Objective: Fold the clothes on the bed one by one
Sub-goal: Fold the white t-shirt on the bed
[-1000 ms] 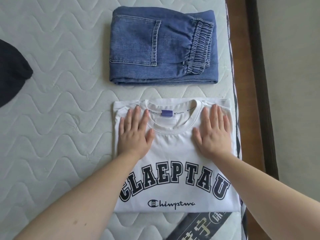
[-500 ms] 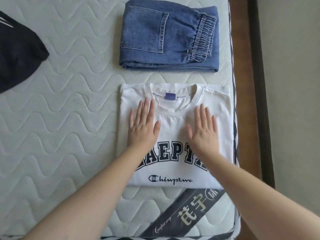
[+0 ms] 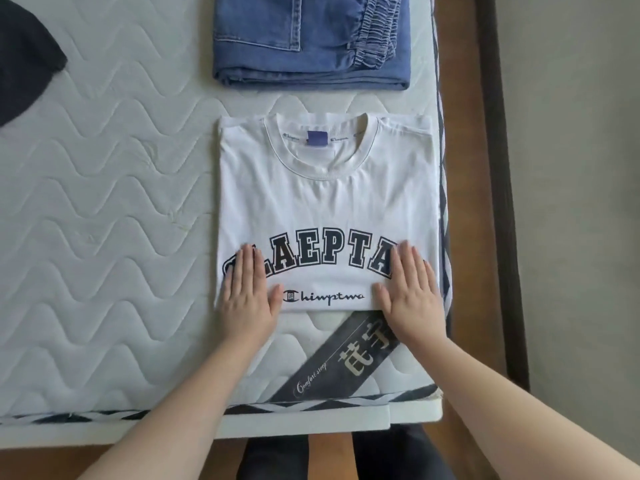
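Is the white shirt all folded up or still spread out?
Folded. The white shirt lies as a neat rectangle with no sleeves showing, both hands flat on its bottom edge.

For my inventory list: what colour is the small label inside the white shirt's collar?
Blue-purple: the label on the white shirt, clear in the head view.

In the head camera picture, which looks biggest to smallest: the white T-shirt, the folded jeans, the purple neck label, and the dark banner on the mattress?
1. White T-shirt
2. Folded jeans, though cut off by the top edge
3. Dark banner, partly under the right hand
4. Purple neck label
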Tool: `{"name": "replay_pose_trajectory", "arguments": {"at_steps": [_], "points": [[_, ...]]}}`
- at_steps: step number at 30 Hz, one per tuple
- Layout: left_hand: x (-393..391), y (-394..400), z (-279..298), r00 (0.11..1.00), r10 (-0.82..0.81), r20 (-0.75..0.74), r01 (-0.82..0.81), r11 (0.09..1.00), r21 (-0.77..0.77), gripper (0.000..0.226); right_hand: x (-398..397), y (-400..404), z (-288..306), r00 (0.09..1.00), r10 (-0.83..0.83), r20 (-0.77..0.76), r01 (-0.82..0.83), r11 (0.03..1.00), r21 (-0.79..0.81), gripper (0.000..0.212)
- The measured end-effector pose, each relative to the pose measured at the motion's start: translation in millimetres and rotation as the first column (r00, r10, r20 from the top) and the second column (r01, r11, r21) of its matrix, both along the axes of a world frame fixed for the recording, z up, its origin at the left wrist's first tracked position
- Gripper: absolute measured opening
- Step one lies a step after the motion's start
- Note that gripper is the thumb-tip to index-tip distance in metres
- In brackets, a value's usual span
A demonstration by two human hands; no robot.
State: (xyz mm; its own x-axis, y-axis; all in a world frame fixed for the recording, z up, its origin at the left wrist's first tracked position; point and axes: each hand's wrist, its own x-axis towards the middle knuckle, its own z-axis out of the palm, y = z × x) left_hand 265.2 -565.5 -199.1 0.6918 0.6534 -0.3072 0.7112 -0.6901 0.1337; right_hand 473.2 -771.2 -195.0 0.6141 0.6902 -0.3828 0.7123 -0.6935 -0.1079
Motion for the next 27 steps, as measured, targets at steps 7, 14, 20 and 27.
{"name": "replay_pose_trajectory", "arguments": {"at_steps": [7,14,20,27], "points": [[-57,-11,26,0.986,-0.065,-0.152,0.044,0.989,-0.141,0.075,-4,-30,20,0.992,-0.044,-0.115,0.034,0.995,-0.090,0.077],[-87,6,46,0.952,-0.141,-0.273,0.087,0.976,-0.199,0.074,-9,-40,57,0.971,0.017,-0.239,-0.077,0.967,-0.244,0.080],[-40,18,111,0.976,-0.127,-0.174,0.099,0.982,-0.162,0.045,-16,-21,119,0.994,0.099,-0.045,-0.107,0.968,-0.229,0.040],[5,22,258,0.949,-0.300,0.098,0.298,0.954,0.035,0.045,-21,28,244,0.993,0.111,0.048,-0.110,0.993,-0.031,0.039]]}}
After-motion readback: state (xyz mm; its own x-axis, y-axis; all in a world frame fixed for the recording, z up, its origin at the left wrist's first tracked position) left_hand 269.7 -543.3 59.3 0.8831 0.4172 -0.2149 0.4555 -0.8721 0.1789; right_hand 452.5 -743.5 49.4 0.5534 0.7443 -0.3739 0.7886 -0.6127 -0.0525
